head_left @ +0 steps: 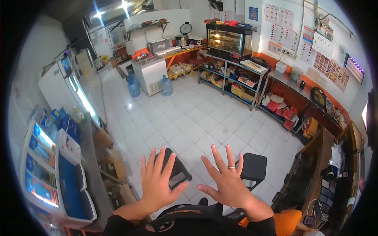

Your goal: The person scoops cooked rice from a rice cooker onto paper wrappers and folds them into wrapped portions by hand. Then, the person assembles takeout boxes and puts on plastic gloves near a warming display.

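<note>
Both hands are raised in front of my body, palms down and held apart over the tiled floor [189,129]. My left hand [158,181] has its fingers spread and holds nothing; behind it, lower down, is a dark stool [178,173]. Likewise spread and bare is my right hand [226,179], with a ring [231,167] on one finger. Past its fingertips, to the right, stands a black square stool [254,166]. Neither hand appears to touch anything.
A glass food warmer [229,41] stands on a metal shelf unit [224,76] at the back. Blue water bottles [166,85] flank a white chest freezer [151,76]. A counter [315,188] runs along the right. A person in orange [287,223] is close at lower right.
</note>
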